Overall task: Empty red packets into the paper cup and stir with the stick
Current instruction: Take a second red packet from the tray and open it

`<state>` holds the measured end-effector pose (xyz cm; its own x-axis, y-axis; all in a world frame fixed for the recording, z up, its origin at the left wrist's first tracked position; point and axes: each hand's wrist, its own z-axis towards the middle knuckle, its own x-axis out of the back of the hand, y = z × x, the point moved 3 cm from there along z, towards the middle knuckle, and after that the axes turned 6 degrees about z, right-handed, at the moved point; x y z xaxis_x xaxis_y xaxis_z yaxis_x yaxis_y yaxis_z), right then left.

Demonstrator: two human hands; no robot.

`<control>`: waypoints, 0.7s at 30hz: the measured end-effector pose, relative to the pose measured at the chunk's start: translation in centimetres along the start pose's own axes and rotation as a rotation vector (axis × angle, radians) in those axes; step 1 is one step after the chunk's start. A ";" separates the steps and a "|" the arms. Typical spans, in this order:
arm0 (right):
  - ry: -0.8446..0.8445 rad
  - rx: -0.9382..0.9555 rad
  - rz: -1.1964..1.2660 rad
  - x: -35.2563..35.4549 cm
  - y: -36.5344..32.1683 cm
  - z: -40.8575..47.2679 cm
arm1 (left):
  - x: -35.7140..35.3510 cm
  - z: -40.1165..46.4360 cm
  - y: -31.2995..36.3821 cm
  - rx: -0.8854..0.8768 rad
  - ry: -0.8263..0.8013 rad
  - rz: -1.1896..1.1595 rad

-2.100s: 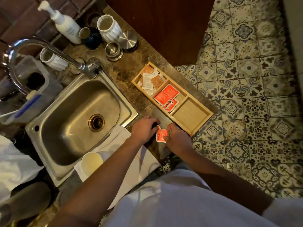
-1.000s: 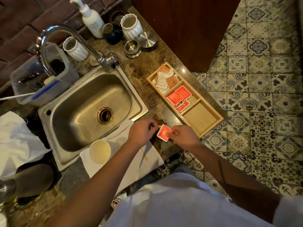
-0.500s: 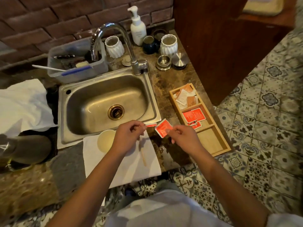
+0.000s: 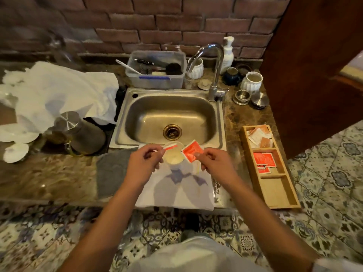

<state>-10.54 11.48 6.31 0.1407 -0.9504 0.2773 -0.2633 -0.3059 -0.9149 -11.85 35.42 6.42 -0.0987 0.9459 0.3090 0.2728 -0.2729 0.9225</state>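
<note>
My right hand (image 4: 213, 160) pinched the opened square red foil packet (image 4: 192, 152) by its lower corner, holding it tilted over the rim of the small pale paper cup (image 4: 173, 156), at about two o'clock from the cup's centre. My left hand (image 4: 144, 163) was closed on the thin red torn-off strip (image 4: 170, 147), just past the cup's rim at eleven o'clock. The cup stood on a white paper towel (image 4: 176, 191) spread on the brown marbled table (image 4: 49, 177), right at the front edge of the steel sink (image 4: 172, 116).

I judged the packet was about to be tipped, and that was where it could go wrong. I could not tell where its torn mouth lay against the rim; if it sat outside, powder would land on the towel. The cup looked light, so a knock from either hand could topple it toward the sink. The loose strip might also drop in with the contents if my left grip slackened.

More red packets (image 4: 263, 160) waited in the middle compartment of the long wooden tray (image 4: 275, 193) at three o'clock from the cup. A pale wooden stir stick seemed to lie on the towel under my right hand, but it was too faint to be sure.
</note>
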 end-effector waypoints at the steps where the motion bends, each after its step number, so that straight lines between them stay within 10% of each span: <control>1: -0.015 0.012 -0.012 -1.2 -0.5 -0.3 | 1.3 -0.7 -0.7 0.012 0.021 -0.049; 21: -0.474 0.103 -0.227 -29.3 -2.2 -10.8 | 24.1 -21.7 -19.2 0.339 0.559 -0.306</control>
<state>-24.37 39.39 3.38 0.6053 -0.7243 0.3303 -0.0842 -0.4709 -0.8782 -40.22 59.65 1.14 -0.6684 0.7154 0.2038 0.4276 0.1454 0.8922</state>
